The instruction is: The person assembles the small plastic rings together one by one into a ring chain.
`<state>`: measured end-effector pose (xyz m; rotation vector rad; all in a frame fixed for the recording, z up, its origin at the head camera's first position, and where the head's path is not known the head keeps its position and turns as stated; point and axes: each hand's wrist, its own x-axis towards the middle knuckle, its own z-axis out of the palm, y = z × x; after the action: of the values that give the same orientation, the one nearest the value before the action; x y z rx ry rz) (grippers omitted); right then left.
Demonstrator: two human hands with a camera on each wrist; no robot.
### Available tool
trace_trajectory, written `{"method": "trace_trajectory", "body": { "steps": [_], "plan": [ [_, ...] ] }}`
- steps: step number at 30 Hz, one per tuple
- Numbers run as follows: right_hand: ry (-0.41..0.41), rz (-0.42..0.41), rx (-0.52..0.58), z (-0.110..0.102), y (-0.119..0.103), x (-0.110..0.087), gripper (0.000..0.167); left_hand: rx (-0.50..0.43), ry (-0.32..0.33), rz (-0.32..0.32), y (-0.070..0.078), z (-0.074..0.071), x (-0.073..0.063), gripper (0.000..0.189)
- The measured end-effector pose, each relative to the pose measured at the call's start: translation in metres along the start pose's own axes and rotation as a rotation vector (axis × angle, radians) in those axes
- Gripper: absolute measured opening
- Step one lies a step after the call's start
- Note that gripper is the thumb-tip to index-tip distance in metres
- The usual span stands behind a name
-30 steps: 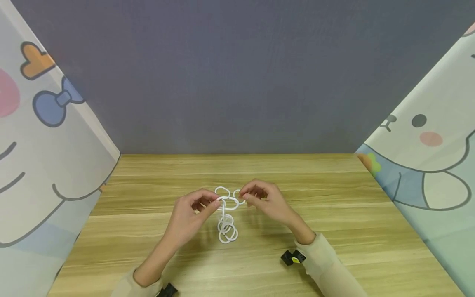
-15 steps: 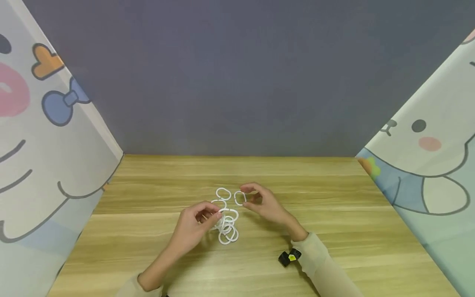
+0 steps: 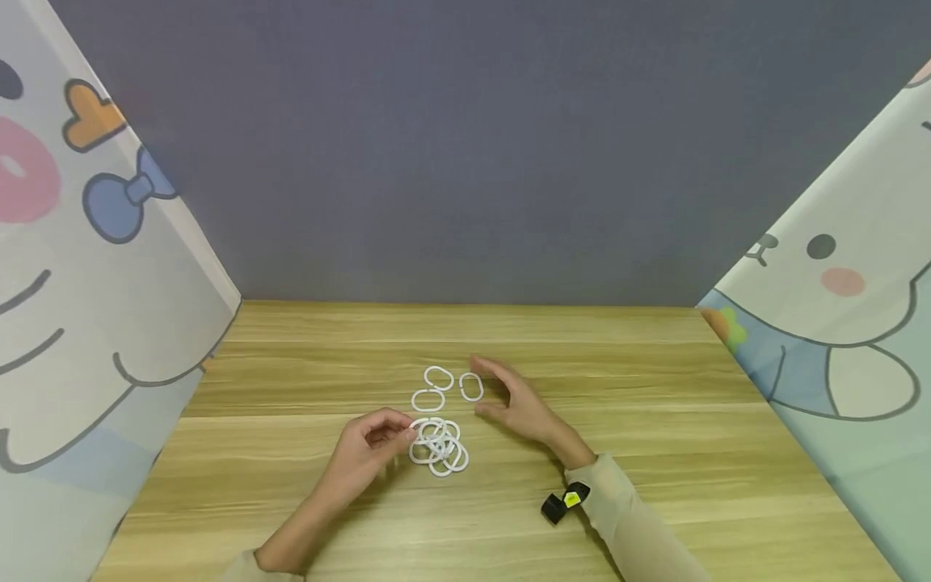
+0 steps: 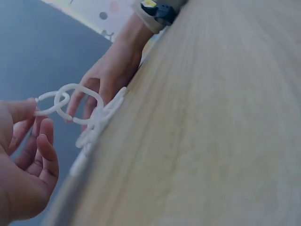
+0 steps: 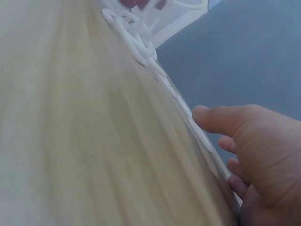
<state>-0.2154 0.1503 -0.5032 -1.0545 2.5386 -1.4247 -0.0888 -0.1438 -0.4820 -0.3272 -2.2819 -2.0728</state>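
Being nearest, a black wrist camera (image 3: 554,509) is carried at the right sleeve (image 3: 621,513), to the right of the heap of white links (image 3: 439,443) and nearer than it. At the heap's left edge, a raised link (image 4: 46,95) is pinched by the thumb and finger of the left hand (image 3: 360,454); in the left wrist view it is seen threaded through a second link (image 4: 87,89), which is held up between it and the heap. A small break is shown in that second link, so the pair could be parted by a sideways tug. In the heap itself link is overlapped on link, so a snag could be caused by a quick lift and the whole dragged over the table (image 3: 618,356). Just beyond the heap, a flat link (image 3: 427,411) is laid. Beyond the heap and to its right, nothing is gripped by the right hand (image 3: 520,411): its thumb and forefinger are parted around a lone link (image 3: 482,386), which could be knocked askew by an uneven closing; whether it is touched cannot be told. Farthest past the heap, another link (image 3: 436,368) is set against the flat one; whether they are joined cannot be judged
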Motion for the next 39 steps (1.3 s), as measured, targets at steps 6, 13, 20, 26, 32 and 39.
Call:
{"method": "trace_trajectory", "body": {
  "steps": [6,13,20,26,32,39],
  "plan": [
    [-0.042,-0.001,-0.196,0.001,0.003,-0.002,0.084,-0.044,-0.075,0.031,-0.020,-0.006,0.003,0.009],
    [-0.033,-0.047,-0.198,0.004,0.003,0.000,0.079,-0.009,-0.087,0.047,-0.025,-0.006,0.003,0.008],
    [0.003,-0.035,-0.150,0.004,0.003,-0.001,0.081,0.036,-0.098,0.024,-0.026,-0.004,0.002,0.009],
    [0.044,-0.080,-0.097,0.004,0.002,-0.001,0.080,0.039,-0.101,0.043,-0.026,-0.005,0.002,0.009],
    [0.054,-0.144,0.085,0.006,0.000,0.002,0.078,0.038,-0.107,0.038,-0.026,-0.006,0.001,0.009],
    [0.092,-0.235,0.227,0.006,-0.009,0.003,0.080,0.034,-0.108,0.031,-0.026,-0.006,0.002,0.010]
  ]
}}
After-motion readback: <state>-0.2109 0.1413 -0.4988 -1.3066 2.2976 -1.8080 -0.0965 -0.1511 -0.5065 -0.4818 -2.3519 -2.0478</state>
